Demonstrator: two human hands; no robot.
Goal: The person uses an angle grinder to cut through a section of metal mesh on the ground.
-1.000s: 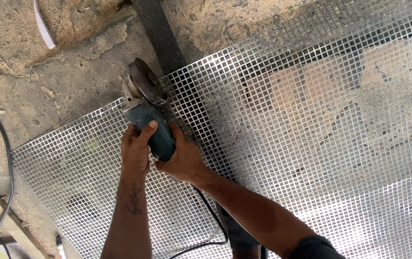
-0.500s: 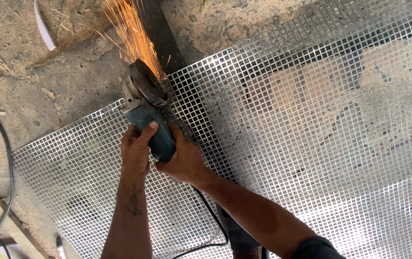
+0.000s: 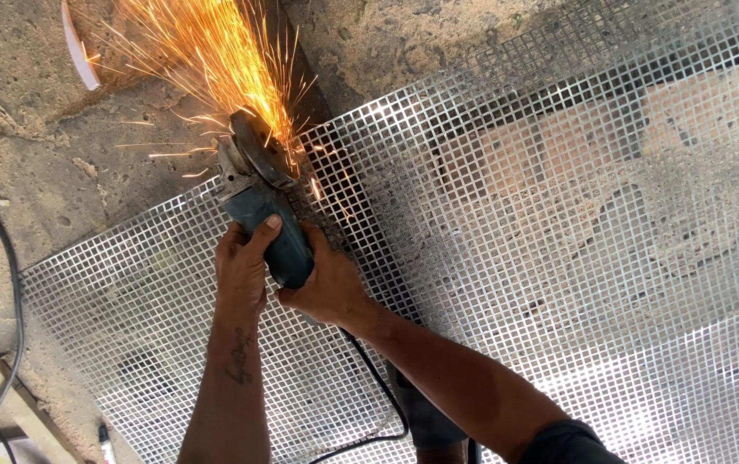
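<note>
A black cable point(image 3: 4, 283) curves over rough, pitted concrete point(image 3: 51, 163) left of the angle grinder point(image 3: 262, 210). The left hand point(image 3: 242, 266) is wrapped around the grinder's dark teal body from its left side, fingers curled tight and the thumb laid across the casing. The right hand point(image 3: 326, 283) clamps the same body from the right, fingers closed around its rear end. The grinder's round disc point(image 3: 257, 148) meets the upper edge of the mesh sheet point(image 3: 558, 223), and orange sparks point(image 3: 206, 51) fan up and to the left from the grinder. The mesh is shiny perforated metal with small square holes, flat, spreading left and far to the right of the grinder. The grinder's black cord point(image 3: 378, 387) trails down from its rear.
</note>
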